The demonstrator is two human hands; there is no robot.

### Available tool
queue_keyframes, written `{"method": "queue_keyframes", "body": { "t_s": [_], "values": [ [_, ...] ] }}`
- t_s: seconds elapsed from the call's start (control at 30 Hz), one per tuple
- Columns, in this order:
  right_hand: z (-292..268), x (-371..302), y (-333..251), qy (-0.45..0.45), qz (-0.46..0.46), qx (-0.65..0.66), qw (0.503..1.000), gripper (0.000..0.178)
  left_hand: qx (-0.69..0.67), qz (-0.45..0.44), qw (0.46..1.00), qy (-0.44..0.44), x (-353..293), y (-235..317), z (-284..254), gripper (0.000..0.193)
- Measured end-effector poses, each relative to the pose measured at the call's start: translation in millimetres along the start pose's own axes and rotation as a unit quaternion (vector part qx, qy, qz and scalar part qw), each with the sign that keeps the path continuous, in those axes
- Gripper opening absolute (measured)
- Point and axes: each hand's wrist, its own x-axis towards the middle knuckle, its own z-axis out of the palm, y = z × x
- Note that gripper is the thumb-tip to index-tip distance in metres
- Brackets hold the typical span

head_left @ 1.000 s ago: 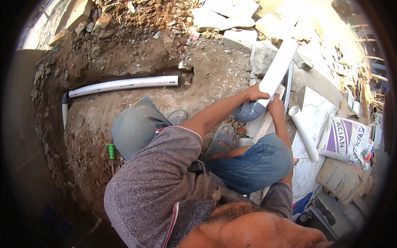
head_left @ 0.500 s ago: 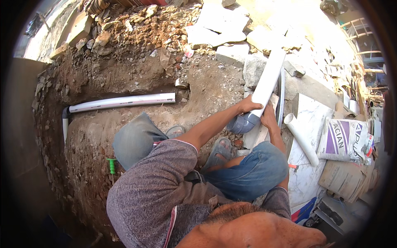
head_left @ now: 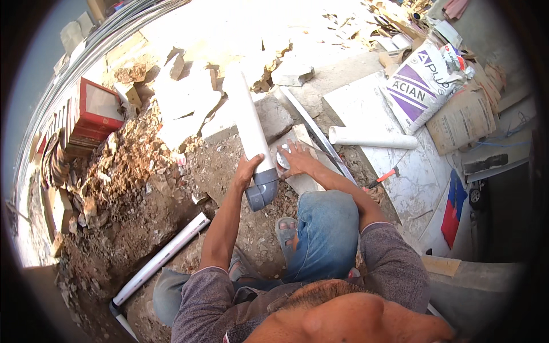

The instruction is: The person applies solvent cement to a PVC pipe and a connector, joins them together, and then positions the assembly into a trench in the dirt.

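Observation:
My left hand [head_left: 250, 170] is closed round the lower end of a long white plastic pipe [head_left: 251, 123], just above a grey elbow fitting [head_left: 263, 191]. The pipe points away from me, and the elbow is on its near end. To the right of the pipe, my right hand [head_left: 300, 160] curls its fingers about a small round white thing [head_left: 283, 155], perhaps a tin, over a pale stone slab [head_left: 303, 180]. Its kind is partly hidden by the fingers. A second white pipe [head_left: 163, 257], with a dark elbow at its near end, lies in the dirt trench at left.
A short white pipe [head_left: 374, 139] rests on marble-patterned slabs [head_left: 420, 171], near a tool with a red-orange handle [head_left: 384, 177]. Beyond stands a white and purple bag [head_left: 420, 88]. Rubble [head_left: 131, 148] is heaped at left, beside a red-edged stack [head_left: 97, 108].
My view has turned to the right. The pipe with its elbow now points more straight ahead. My right hand has left the pipe and grips the small round white thing.

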Motion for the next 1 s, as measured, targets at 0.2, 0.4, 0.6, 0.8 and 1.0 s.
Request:
{"method": "queue_keyframes", "body": {
  "t_s": [0.2, 0.4, 0.6, 0.8, 1.0],
  "values": [
    [32, -16, 26, 0.195, -0.019, 0.016, 0.980, 0.081, -0.007, 0.021, 1.000, 0.017, 5, 6, -8, 0.063],
    [10, -122, 36, 0.266, 0.106, 0.206, 0.936, 0.091, 0.073, -0.003, 0.996, 0.058, -9, 9, -21, 0.069],
    [12, -260, 139, 0.324, 0.427, 0.216, 0.816, 0.096, 0.188, -0.050, 0.981, 0.007, -19, 19, 0, 0.061],
    [114, -326, 281, 0.232, 0.652, 0.182, 0.699, 0.098, 0.329, -0.019, 0.942, -0.066, -3, 0, 29, 0.053],
    [154, -319, 310, 0.218, 0.688, 0.240, 0.650, 0.100, 0.386, -0.010, 0.918, -0.090, -7, 8, 31, 0.056]
  ]
}}
